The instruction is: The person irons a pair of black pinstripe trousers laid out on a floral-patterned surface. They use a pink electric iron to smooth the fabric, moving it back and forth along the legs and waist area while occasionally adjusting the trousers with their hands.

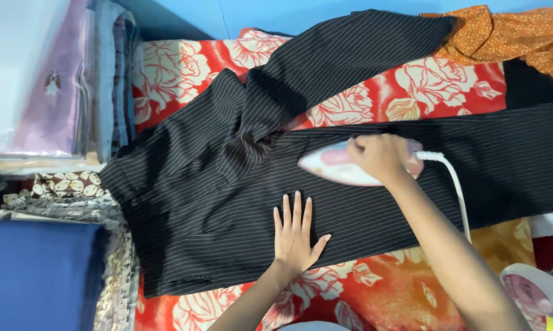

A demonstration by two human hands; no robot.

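A red cloth with pale flower print is covering the surface, and black pinstriped trousers are lying spread across it, the waist pointing left, one leg running off to the right and the other folding up toward the top edge; the fabric near the crotch is bunching in creases; an orange patterned garment is crumpling at the top right corner, and folded clothes are stacking along the left beside a dark blue piece; the pink and white iron is resting sole-down on the right-running trouser leg, its white cord trailing down toward the lower right; the right hand is closing its grip fully round the iron's handle; the left hand is lying flat and open on the trousers just below the iron's tip, fingers spreading, holding nothing but pressing the cloth smooth.

The likely trouble, as I judge it: the left fingers are sitting near the hot tip, so a slide toward them is risking a burn; the iron lingering in one spot is risking a shine or scorch on the dark fabric; the bunching creases could be getting pressed in; the cord could be dragging across the cloth and rucking it.
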